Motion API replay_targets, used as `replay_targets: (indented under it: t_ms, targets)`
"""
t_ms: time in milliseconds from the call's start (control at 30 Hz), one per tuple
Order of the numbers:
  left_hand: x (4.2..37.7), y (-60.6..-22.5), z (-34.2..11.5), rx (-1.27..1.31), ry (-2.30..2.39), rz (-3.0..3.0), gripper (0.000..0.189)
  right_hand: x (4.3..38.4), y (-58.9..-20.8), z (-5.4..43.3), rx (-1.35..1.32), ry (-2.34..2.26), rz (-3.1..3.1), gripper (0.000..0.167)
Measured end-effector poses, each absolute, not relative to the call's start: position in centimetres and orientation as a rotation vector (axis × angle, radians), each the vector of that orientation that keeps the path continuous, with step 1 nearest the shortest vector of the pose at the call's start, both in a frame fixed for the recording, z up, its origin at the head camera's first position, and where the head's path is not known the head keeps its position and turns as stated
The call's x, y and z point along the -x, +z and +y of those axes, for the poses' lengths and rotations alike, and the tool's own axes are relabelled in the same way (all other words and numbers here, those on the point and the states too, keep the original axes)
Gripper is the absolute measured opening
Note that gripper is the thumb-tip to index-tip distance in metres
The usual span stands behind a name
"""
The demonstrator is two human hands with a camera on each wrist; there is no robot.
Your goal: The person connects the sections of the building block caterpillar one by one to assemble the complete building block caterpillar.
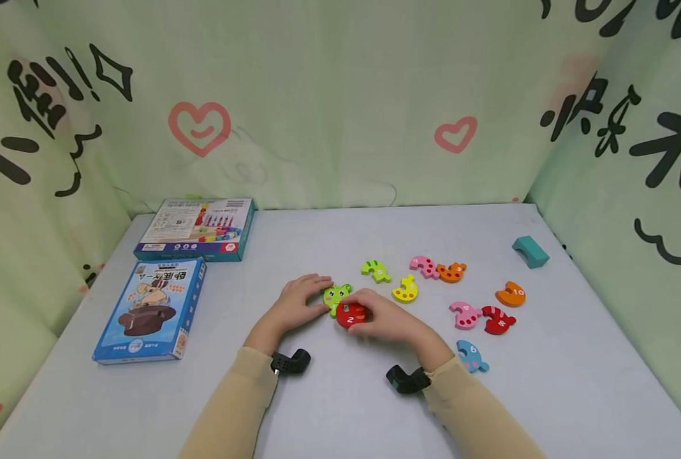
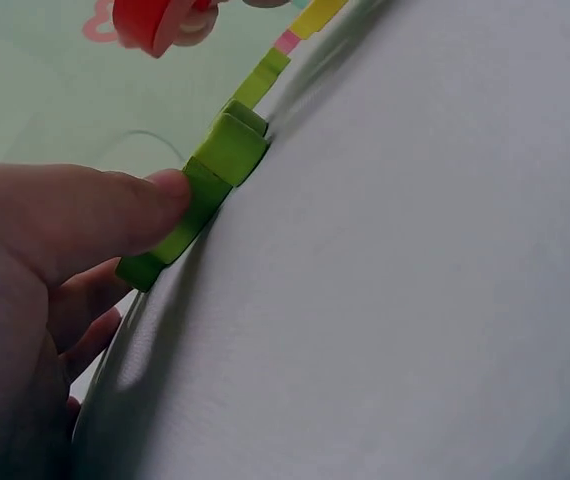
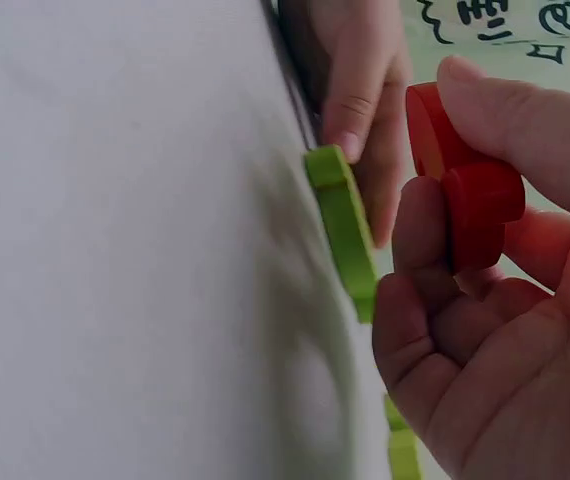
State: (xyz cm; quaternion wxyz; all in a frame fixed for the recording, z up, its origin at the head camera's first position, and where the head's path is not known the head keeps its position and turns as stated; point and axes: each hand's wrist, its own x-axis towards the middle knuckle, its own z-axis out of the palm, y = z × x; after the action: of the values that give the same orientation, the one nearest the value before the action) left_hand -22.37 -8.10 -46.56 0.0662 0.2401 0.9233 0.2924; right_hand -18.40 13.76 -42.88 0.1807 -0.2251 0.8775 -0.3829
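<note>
My left hand [image 1: 298, 305] steadies a green frog-faced puzzle piece [image 1: 335, 295] on the table, the thumb against one edge and the other fingers beyond it. In the left wrist view, the thumb [image 2: 115, 215] presses on the green piece's side. A red puzzle piece marked 2 [image 1: 349, 315] is pinched between the thumb and fingers of my right hand [image 1: 389, 317]. The right wrist view has this red piece [image 3: 465, 185] raised off the table, apart from the green one [image 3: 343, 225]. In the head view the red piece overlaps the frog's lower right.
Beyond the hands lie a green piece [image 1: 376, 271], a yellow piece [image 1: 405, 290] and joined pink and orange ones [image 1: 451, 273]. To the right are pink [image 1: 465, 315], red [image 1: 498, 320], blue [image 1: 471, 356], orange [image 1: 511, 294] and teal [image 1: 530, 252] pieces. Two boxes [image 1: 148, 312] sit left.
</note>
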Motion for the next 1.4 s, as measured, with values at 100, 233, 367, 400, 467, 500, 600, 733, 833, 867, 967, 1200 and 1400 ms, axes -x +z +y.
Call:
replay_targets:
  t_ms: [100, 233, 367, 400, 467, 500, 600, 733, 833, 867, 967, 1200, 1400]
  targets:
    - [22.4, -46.6, -8.2, -0.73, 0.88, 2.783, 0.048, 18.5, -43.5, 13.2, 0.638, -1.14, 2.438, 0.049]
    - [22.4, -46.6, -8.2, -0.739, 0.885, 2.777, 0.047, 18.6, -44.2, 12.9, 0.641, -1.184, 2.42, 0.048]
    - [22.4, -46.5, -8.2, -0.75, 0.885, 2.78, 0.047, 18.6, -44.6, 12.7, 0.661, -1.169, 2.459, 0.046]
    - [22.4, -46.5, -8.3, -0.752, 0.887, 2.782, 0.047, 18.7, -44.7, 12.7, 0.667, -1.164, 2.469, 0.046]
    - [22.5, -46.5, -8.2, -0.753, 0.882, 2.784, 0.047, 18.7, -44.8, 12.6, 0.668, -1.162, 2.485, 0.045]
    - [22.5, -46.5, -8.2, -0.754, 0.879, 2.785, 0.046, 18.7, -44.9, 12.6, 0.671, -1.163, 2.49, 0.045]
    - [22.5, -46.5, -8.2, -0.754, 0.873, 2.782, 0.046, 18.8, -45.1, 12.4, 0.682, -1.159, 2.515, 0.045]
    - [22.5, -46.5, -8.2, -0.752, 0.867, 2.779, 0.046, 18.8, -45.3, 12.2, 0.685, -1.157, 2.543, 0.044]
    - [22.5, -46.5, -8.2, -0.744, 0.868, 2.783, 0.046, 18.9, -45.4, 12.1, 0.669, -1.155, 2.551, 0.045]
    - [22.5, -46.5, -8.2, -0.74, 0.866, 2.784, 0.046, 18.9, -45.5, 12.1, 0.665, -1.151, 2.555, 0.045]
    - [22.5, -46.5, -8.2, -0.734, 0.862, 2.784, 0.046, 18.9, -45.6, 12.1, 0.66, -1.138, 2.576, 0.044]
    - [22.6, -46.6, -8.3, -0.766, 0.877, 2.791, 0.044, 18.9, -45.6, 11.9, 0.651, -1.12, 2.629, 0.043]
    - [22.5, -46.5, -8.3, -0.749, 0.879, 2.779, 0.045, 18.8, -45.6, 11.9, 0.637, -1.118, 2.632, 0.042]
